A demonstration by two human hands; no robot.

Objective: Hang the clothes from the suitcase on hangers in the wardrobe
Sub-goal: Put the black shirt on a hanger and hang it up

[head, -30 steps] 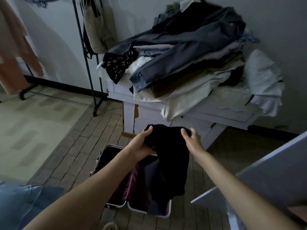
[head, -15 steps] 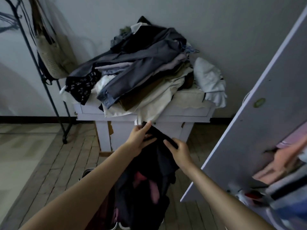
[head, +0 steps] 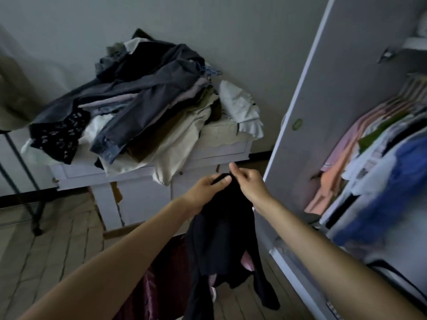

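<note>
Two hands are shown raised before a white table (head: 208, 155): the left hand (head: 205, 190) and the right hand (head: 248, 184) each pinch the top edge of a black garment (head: 221, 239), which hangs between the forearms. Piled clothes (head: 138, 100) are spread across the table to its front edge. An open wardrobe door (head: 335, 112) is seen at right, with hung clothes (head: 381, 169) behind it.

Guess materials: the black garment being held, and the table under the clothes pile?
Black garment: soft matte fabric, maybe knit; it hangs limp and folds where the left hand and right hand pinch it. Table: looks like white painted wood, with panelled drawer fronts.
</note>
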